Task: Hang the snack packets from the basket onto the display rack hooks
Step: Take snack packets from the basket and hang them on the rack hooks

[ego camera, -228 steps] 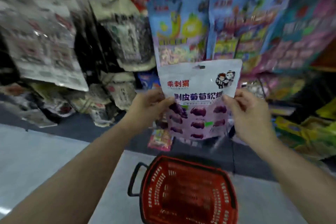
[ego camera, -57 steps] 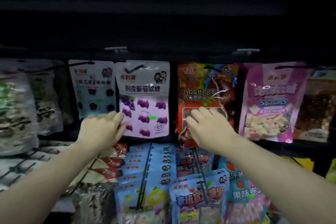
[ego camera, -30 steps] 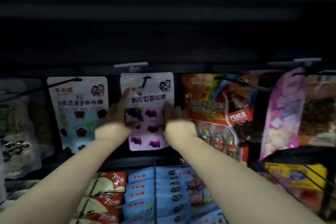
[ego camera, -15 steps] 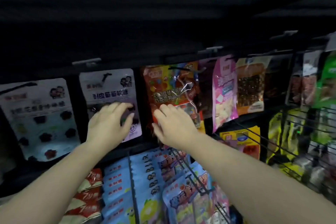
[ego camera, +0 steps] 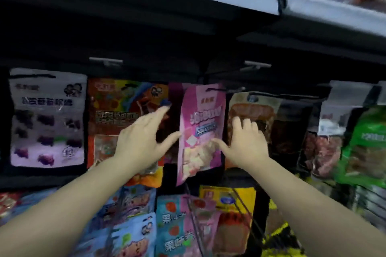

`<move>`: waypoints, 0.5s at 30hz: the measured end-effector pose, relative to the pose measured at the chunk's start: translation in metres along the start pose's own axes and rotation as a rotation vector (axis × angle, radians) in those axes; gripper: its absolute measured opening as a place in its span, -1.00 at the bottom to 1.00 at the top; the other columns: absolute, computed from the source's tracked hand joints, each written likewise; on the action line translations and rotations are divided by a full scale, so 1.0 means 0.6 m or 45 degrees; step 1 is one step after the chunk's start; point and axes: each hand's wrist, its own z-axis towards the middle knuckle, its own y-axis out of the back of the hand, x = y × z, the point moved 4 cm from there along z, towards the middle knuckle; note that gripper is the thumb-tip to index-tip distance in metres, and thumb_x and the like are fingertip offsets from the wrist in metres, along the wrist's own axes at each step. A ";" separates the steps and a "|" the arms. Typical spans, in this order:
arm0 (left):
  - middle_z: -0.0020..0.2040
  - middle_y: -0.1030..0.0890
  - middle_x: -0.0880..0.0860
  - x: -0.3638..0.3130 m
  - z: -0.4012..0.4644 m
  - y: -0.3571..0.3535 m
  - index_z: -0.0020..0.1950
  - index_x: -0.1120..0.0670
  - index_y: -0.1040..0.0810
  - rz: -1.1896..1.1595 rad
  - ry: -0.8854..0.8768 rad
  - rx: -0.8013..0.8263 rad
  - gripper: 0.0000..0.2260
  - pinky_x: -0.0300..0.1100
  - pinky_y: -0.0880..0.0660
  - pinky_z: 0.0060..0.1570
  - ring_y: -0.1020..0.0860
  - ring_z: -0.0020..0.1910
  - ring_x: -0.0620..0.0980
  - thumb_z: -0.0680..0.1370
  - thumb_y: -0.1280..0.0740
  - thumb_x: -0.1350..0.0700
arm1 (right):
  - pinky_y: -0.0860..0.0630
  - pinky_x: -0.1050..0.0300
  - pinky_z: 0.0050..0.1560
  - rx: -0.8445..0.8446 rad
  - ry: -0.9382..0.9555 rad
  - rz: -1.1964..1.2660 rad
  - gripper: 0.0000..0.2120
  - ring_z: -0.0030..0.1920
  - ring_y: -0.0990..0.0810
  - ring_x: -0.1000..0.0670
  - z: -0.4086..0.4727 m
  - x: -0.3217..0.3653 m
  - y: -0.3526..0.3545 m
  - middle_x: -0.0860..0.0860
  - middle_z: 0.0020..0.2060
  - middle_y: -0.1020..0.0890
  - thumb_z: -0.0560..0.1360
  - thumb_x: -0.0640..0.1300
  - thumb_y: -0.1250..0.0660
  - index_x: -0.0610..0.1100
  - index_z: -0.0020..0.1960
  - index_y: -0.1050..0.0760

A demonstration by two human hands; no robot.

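Hands flank one pink packet [ego camera: 200, 131] hanging on its hook: left hand [ego camera: 144, 142] and right hand [ego camera: 246, 142] both spread, gripping nothing, thumbs near its edges. Neighbouring packets crowd close.

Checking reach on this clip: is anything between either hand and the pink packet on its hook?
Nothing visible. The left hand and right hand flank the pink packet, fingers spread, thumbs at its edges. It hangs turned askew on its hook, between the orange packet and brown packet.
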 end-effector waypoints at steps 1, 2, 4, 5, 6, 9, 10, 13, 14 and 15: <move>0.30 -0.54 0.06 -0.010 0.011 -0.011 0.51 0.03 -0.26 0.002 0.115 0.055 -0.34 -0.06 -0.55 -0.10 -0.58 0.17 0.09 0.52 -0.21 -0.30 | -0.40 -0.07 0.18 0.035 0.046 -0.015 -0.26 0.23 -0.42 -0.20 0.014 -0.008 -0.004 -0.16 0.19 -0.47 0.44 0.43 -0.13 -0.14 0.34 -0.28; 0.22 -0.57 0.10 -0.017 0.021 -0.022 0.50 0.07 -0.26 0.013 0.213 0.087 -0.35 -0.06 -0.51 -0.11 -0.58 0.13 0.12 0.53 -0.22 -0.27 | -0.41 -0.06 0.18 0.067 0.077 -0.020 -0.25 0.21 -0.45 -0.21 0.025 -0.013 -0.006 -0.17 0.17 -0.50 0.43 0.45 -0.10 -0.14 0.32 -0.32; -0.11 -0.56 0.10 -0.018 0.038 -0.040 0.33 0.13 -0.42 0.005 0.371 0.078 -0.50 -0.08 -0.44 -0.22 -0.60 0.01 0.19 0.55 -0.26 -0.20 | -0.46 -0.04 0.12 0.127 0.113 -0.002 -0.28 0.14 -0.53 -0.21 0.042 -0.020 -0.010 -0.16 0.11 -0.57 0.43 0.46 -0.09 -0.14 0.23 -0.41; -0.21 -0.52 0.06 -0.012 0.046 -0.049 0.18 0.14 -0.50 -0.009 0.438 0.067 -0.59 -0.08 -0.43 -0.26 -0.61 -0.06 0.21 0.56 -0.28 -0.16 | -0.49 -0.02 0.08 0.160 0.123 0.021 -0.31 0.10 -0.56 -0.20 0.047 -0.020 -0.013 -0.15 0.09 -0.59 0.44 0.45 -0.09 -0.13 0.19 -0.45; -0.26 -0.53 0.06 -0.004 0.052 -0.059 0.06 0.14 -0.54 -0.024 0.500 0.077 -0.67 -0.07 -0.47 -0.28 -0.62 -0.11 0.22 0.56 -0.28 -0.13 | -0.51 0.00 0.05 0.196 0.127 0.053 -0.35 0.08 -0.58 -0.19 0.051 -0.021 -0.016 -0.13 0.08 -0.61 0.46 0.42 -0.11 -0.12 0.18 -0.47; -0.08 -0.67 0.09 0.007 0.072 -0.086 0.21 0.02 -0.55 -0.026 0.560 0.100 -0.70 -0.08 -0.55 -0.19 -0.64 -0.09 0.17 0.58 -0.25 -0.09 | -0.53 0.05 0.01 0.289 0.163 0.142 -0.52 0.08 -0.60 -0.16 0.064 -0.013 -0.033 -0.11 0.09 -0.62 0.54 0.23 -0.15 -0.13 0.19 -0.51; 0.01 -0.67 0.06 0.008 0.083 -0.093 0.29 -0.03 -0.51 -0.002 0.559 0.084 -0.69 -0.12 -0.53 -0.18 -0.63 -0.05 0.15 0.59 -0.23 -0.09 | -0.53 0.07 0.00 0.324 0.184 0.148 -0.55 0.08 -0.61 -0.15 0.071 -0.009 -0.041 -0.10 0.10 -0.62 0.56 0.17 -0.15 -0.14 0.23 -0.50; 0.06 -0.65 0.05 0.014 0.118 -0.115 0.29 -0.09 -0.50 0.125 0.603 0.087 -0.72 -0.18 -0.40 -0.24 -0.62 -0.01 0.13 0.61 -0.18 -0.06 | -0.49 0.07 0.08 0.424 0.209 0.199 -0.54 0.21 -0.54 -0.15 0.086 0.005 -0.070 -0.13 0.22 -0.54 0.59 0.10 -0.15 -0.15 0.37 -0.40; 0.06 -0.65 0.06 0.018 0.130 -0.121 0.26 -0.10 -0.52 0.194 0.660 0.118 -0.73 -0.18 -0.37 -0.23 -0.62 0.00 0.14 0.62 -0.16 -0.06 | -0.47 0.05 0.14 0.435 0.202 0.258 -0.49 0.28 -0.47 -0.16 0.089 0.008 -0.081 -0.15 0.29 -0.48 0.59 0.10 -0.16 -0.16 0.44 -0.31; 0.08 -0.64 0.06 0.021 0.142 -0.124 0.24 -0.10 -0.53 0.266 0.716 0.149 -0.74 -0.16 -0.36 -0.21 -0.62 0.02 0.14 0.62 -0.14 -0.04 | -0.43 0.03 0.21 0.424 0.197 0.337 -0.39 0.37 -0.37 -0.18 0.094 0.012 -0.090 -0.16 0.37 -0.38 0.58 0.10 -0.18 -0.16 0.52 -0.15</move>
